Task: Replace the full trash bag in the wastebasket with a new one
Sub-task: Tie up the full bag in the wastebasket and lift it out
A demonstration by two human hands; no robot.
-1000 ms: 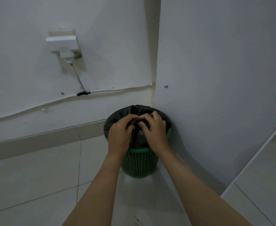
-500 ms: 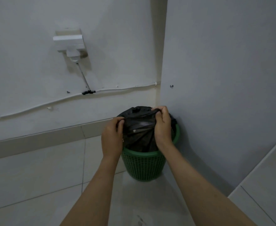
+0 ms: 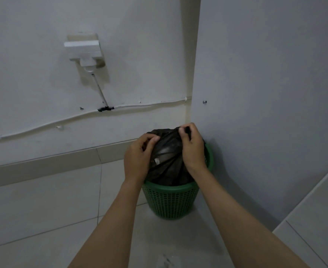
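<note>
Both hands pinch the gathered top of the black trash bag (image 3: 169, 157); left hand (image 3: 138, 157) grips its left side, right hand (image 3: 193, 147) its peak; below them the bag sits in the green wastebasket (image 3: 170, 200).
</note>
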